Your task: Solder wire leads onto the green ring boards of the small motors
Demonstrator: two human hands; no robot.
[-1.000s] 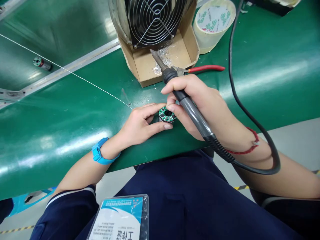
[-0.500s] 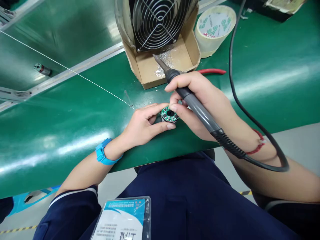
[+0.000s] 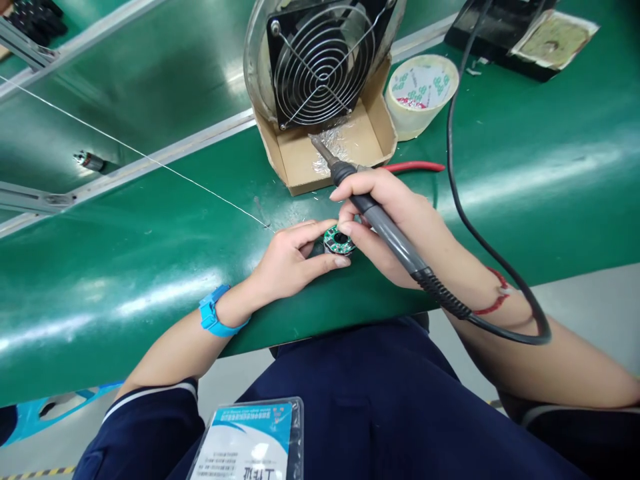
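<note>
My left hand grips a small round motor by its sides, thumb in front and fingers behind. A green ring-shaped circuit board with a dark centre hole tops the motor. My right hand is closed around a soldering iron, whose tip points up and left, away from the board. Thumb and fingertips of that same hand touch the board's right edge; whether they pinch something small there is hidden. A thin white wire runs from the upper left down to the table near my left hand.
Behind my hands, a fan with a wire guard stands in a cardboard tray holding wire clippings. Beside it are a tape roll and a red handle. A soldering sponge is at upper right, another motor at left.
The camera view has shifted, so the fan, tape and sponge sit lower in the picture. Both hands keep almost the same hold on the motor and the soldering iron.
</note>
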